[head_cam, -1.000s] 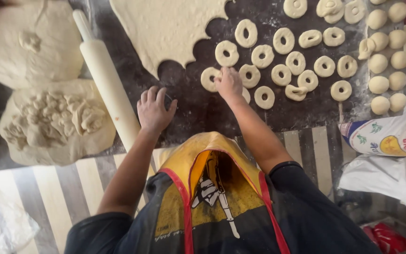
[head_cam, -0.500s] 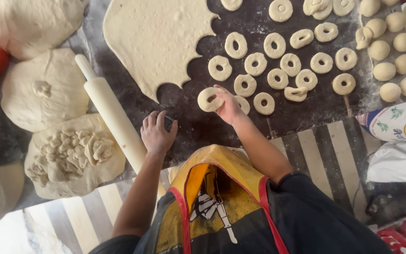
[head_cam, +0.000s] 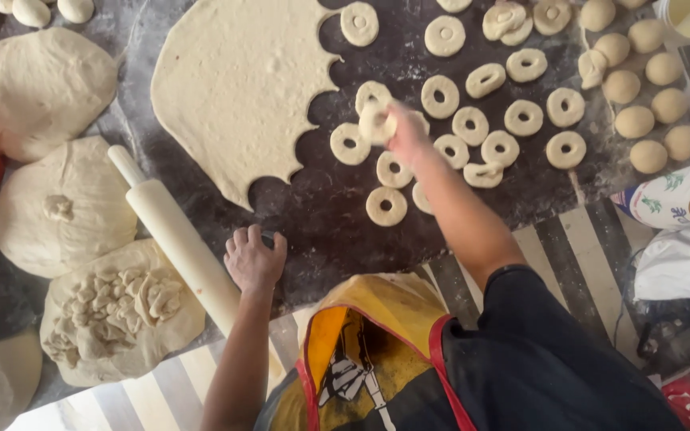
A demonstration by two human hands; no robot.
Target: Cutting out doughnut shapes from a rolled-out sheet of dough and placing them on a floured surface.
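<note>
Right hand (head_cam: pixel 409 136) is pinching a dough ring (head_cam: pixel 375 121) above the dark board (head_cam: pixel 321 215), other rings lying just rightward (left hand (head_cam: pixel 255 259) is resting half-curled, seemingly covering a small cutter).

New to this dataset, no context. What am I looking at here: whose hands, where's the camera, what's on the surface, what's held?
There is no machine here: a person works with two bare hands, and the single picture comes from a camera worn on their head, looking straight down. The yellow and red apron at the bottom edge is theirs.

The dark floured work surface carries a big rolled-out dough sheet with round bites cut from its edge, and rows of cut dough rings beside it. Small dough balls sit at the right, a wooden rolling pin lies at the left, and beyond it are several large dough lumps.

The right hand holds one dough ring lifted above the others; it is blurred. The left hand rests flat on the surface beside the rolling pin, holding nothing visible.
</note>
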